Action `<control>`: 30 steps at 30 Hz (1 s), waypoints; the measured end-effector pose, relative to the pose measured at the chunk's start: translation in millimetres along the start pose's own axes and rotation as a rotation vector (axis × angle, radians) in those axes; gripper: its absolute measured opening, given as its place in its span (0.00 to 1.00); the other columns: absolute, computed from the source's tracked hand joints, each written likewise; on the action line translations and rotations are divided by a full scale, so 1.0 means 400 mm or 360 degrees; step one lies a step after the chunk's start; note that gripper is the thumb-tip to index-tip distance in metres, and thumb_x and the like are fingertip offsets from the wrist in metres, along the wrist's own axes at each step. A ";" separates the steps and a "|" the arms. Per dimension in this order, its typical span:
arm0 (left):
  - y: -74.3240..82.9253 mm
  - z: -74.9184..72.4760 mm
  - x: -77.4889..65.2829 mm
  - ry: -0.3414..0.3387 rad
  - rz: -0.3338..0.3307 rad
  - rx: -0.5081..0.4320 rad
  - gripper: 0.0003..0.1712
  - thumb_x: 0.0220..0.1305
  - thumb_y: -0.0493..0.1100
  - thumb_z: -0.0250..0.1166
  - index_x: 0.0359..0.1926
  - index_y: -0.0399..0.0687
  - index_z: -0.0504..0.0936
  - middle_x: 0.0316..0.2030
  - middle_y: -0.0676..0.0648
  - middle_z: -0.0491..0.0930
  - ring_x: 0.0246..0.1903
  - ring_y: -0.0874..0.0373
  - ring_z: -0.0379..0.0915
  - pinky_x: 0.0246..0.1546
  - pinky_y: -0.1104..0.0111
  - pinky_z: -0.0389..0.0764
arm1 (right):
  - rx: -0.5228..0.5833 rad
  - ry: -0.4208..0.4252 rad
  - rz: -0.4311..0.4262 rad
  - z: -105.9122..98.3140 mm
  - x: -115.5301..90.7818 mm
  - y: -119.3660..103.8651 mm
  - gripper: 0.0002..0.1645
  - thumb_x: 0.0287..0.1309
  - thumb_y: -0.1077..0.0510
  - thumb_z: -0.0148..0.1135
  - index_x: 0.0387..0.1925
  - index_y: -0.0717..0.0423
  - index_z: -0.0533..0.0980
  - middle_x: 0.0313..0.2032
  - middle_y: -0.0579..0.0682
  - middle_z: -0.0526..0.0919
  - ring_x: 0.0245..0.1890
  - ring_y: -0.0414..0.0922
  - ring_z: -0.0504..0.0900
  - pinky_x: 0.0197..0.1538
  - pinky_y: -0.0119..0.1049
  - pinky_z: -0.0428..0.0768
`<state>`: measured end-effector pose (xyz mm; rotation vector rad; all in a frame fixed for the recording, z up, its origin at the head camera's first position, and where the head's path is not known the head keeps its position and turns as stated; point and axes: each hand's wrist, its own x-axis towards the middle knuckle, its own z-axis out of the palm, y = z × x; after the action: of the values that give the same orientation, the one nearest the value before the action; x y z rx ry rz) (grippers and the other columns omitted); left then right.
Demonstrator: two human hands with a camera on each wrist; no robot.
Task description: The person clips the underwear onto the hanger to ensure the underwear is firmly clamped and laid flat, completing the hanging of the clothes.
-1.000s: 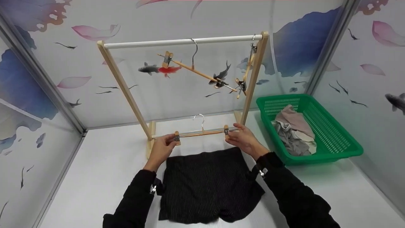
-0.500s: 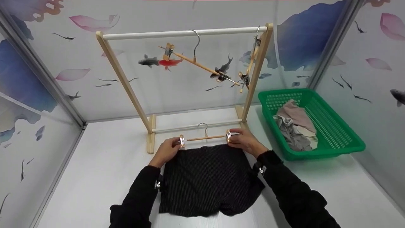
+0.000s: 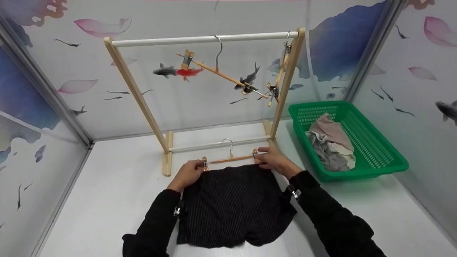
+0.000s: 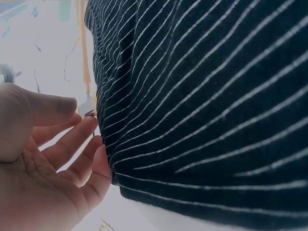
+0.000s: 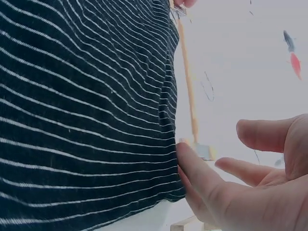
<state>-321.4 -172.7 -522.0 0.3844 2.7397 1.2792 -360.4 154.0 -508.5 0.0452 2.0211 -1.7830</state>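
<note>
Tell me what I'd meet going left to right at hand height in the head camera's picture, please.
From left to right: the rack's left foot, the left hand, the hanger, the right hand, then the green basket.

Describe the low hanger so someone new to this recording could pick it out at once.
Start at the wooden rack, then drop to the dark striped garment on the table before it. The clip hanger runs along that garment's far edge. Both other hangers hang from the rack's top rail; only this one is down low, off that rail.
</note>
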 end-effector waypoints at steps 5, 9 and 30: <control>-0.016 -0.008 -0.011 0.0031 -0.0045 0.0020 0.12 0.72 0.34 0.61 0.50 0.33 0.84 0.45 0.38 0.85 0.44 0.48 0.79 0.54 0.48 0.75 | 0.0011 -0.0032 -0.0009 0.026 0.005 -0.006 0.34 0.76 0.65 0.50 0.75 0.74 0.51 0.69 0.71 0.65 0.70 0.61 0.65 0.68 0.52 0.68; -0.018 -0.021 -0.020 -0.0005 -0.0068 0.0026 0.15 0.72 0.37 0.62 0.55 0.32 0.83 0.49 0.36 0.84 0.49 0.44 0.80 0.57 0.48 0.74 | -0.0126 -0.0008 -0.0106 0.047 -0.005 -0.018 0.35 0.74 0.64 0.53 0.75 0.72 0.53 0.69 0.72 0.64 0.67 0.61 0.69 0.67 0.54 0.70; -0.041 -0.057 -0.040 -0.0041 -0.0325 0.0236 0.25 0.62 0.36 0.70 0.56 0.26 0.76 0.47 0.32 0.81 0.48 0.41 0.79 0.51 0.50 0.78 | -0.1354 -0.0289 -0.0657 0.333 0.067 -0.097 0.26 0.70 0.62 0.58 0.67 0.66 0.71 0.61 0.63 0.78 0.63 0.56 0.76 0.65 0.48 0.72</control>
<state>-313.3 -203.9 -520.3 0.1259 2.7747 1.0191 -356.2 13.9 -490.8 -0.8019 2.5909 -0.9191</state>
